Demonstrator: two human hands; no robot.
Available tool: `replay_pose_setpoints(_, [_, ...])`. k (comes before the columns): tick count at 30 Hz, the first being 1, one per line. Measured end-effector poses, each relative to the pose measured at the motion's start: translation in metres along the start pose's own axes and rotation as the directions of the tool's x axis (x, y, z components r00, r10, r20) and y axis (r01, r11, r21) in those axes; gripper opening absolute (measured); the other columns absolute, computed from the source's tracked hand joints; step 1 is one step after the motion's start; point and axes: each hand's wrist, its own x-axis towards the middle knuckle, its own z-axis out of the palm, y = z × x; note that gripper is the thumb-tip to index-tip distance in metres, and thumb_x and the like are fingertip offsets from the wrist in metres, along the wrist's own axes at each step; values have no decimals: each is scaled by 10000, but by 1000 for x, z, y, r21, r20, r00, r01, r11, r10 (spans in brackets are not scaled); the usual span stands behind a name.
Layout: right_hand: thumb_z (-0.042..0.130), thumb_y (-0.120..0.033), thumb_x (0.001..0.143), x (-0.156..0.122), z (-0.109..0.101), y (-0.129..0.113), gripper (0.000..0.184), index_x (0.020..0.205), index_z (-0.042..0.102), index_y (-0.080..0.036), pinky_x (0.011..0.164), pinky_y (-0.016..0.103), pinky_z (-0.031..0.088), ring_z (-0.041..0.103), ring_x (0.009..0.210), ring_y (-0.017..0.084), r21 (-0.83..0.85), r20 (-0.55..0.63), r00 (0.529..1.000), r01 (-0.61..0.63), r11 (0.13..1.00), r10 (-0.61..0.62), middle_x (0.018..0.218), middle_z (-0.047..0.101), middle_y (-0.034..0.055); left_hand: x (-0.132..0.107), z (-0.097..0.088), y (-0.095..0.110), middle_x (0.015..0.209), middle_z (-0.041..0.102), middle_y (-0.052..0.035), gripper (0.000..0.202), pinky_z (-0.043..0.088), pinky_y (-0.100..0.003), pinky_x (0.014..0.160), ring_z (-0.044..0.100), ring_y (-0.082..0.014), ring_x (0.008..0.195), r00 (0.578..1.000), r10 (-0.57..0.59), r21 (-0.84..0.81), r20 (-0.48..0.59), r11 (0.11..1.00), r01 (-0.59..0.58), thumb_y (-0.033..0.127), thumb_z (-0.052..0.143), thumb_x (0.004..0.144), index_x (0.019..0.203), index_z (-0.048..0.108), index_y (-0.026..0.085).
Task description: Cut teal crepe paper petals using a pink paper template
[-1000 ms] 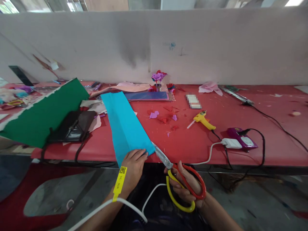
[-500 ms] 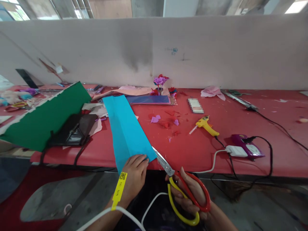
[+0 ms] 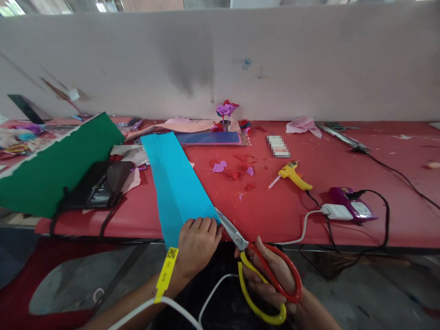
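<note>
A long bright blue sheet of paper [image 3: 178, 183] lies slantwise on the red table, its near end at the front edge. My left hand [image 3: 199, 240] has its fingers curled over that end near the right corner, gripping it. Scissors [image 3: 237, 236] with one red and one yellow handle are in my right hand [image 3: 271, 270], fingers through the loops. Their metal blades look nearly closed, tip pointing away to the left beside the sheet's right edge. Whether paper is between the blades I cannot tell.
A yellow glue gun [image 3: 294, 176] and a purple power socket [image 3: 354, 206] with cables lie on the right. Purple and red scraps [image 3: 235, 173] are mid-table. Left stand a black bag [image 3: 99, 188] and green sheet [image 3: 65, 169]; paper flowers [image 3: 227, 110] are behind.
My left hand has slid right to the sheet's corner, its fingers now more curled. The scissors have barely moved. The view has tilted down slightly.
</note>
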Motion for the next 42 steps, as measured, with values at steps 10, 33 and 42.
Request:
replay_pose_setpoints(10, [265, -725, 912, -6, 13, -11, 687, 917, 573, -111, 233, 122, 227, 336, 296, 31, 44, 213, 975, -68, 997, 57, 610, 543, -3, 9, -3, 7, 818, 658, -40, 203, 393, -373, 660, 603, -245, 787, 970, -192, -41, 149, 979, 201, 170, 583, 774, 974, 596, 206])
replay_pose_setpoints(33, [394, -765, 846, 12, 29, -10, 645, 908, 582, -151, 237, 121, 215, 348, 323, 39, -57, -36, 998, -45, 997, 43, 601, 510, -14, -22, 28, -18, 913, 757, -37, 225, 498, -332, 735, 690, -175, 808, 930, 51, -103, -364, 990, -95, 101, 633, 844, 1061, 674, 149])
replay_pose_setpoints(42, [424, -756, 843, 11, 26, 4, 625, 926, 586, -158, 249, 126, 276, 394, 338, 49, -123, -157, 987, -8, 992, -12, 630, 527, -8, -20, 26, -20, 899, 759, -34, 197, 488, -326, 697, 685, -171, 774, 920, 28, -159, -391, 983, -97, 108, 650, 832, 1020, 689, 154])
